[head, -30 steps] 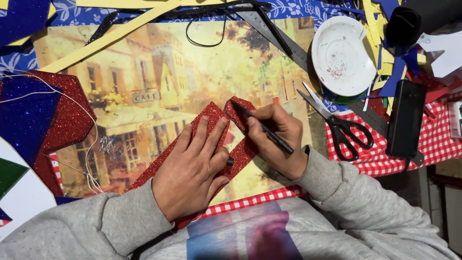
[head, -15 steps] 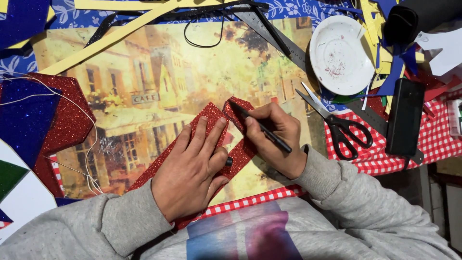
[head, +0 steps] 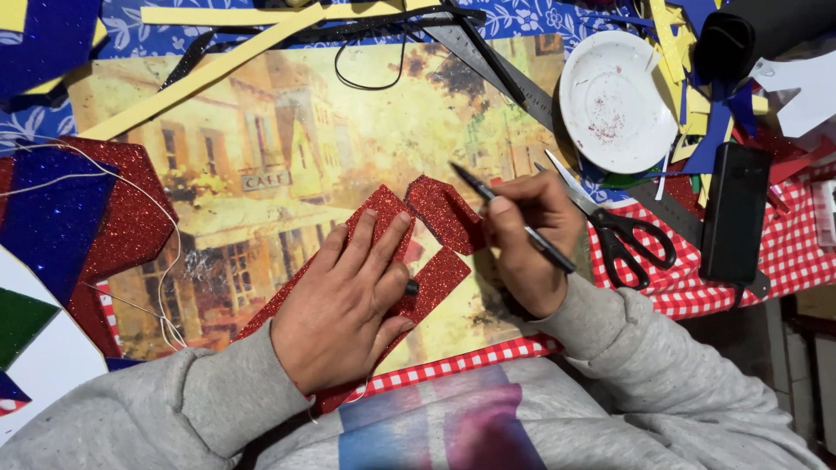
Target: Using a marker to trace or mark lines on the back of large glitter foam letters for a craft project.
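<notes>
A red glitter foam strip [head: 440,218] lies bent on a painted street-scene board [head: 287,157]. My left hand [head: 344,300] presses flat on the strip's lower part, fingers spread. My right hand [head: 527,235] sits just right of the strip's folded tip and grips a thin black pen [head: 514,218], whose tip points up and left above the foam.
Black-handled scissors [head: 623,235] lie right of my right hand on red checked cloth. A white plate [head: 618,100], a black rectangular device [head: 736,213], a metal ruler [head: 501,65], yellow foam strips [head: 200,74], and blue and red glitter sheets [head: 78,218] surround the board.
My right hand has lifted the pen off the foam and shifted right. The strip's folded tip now shows uncovered. My left hand stays pressed on the strip.
</notes>
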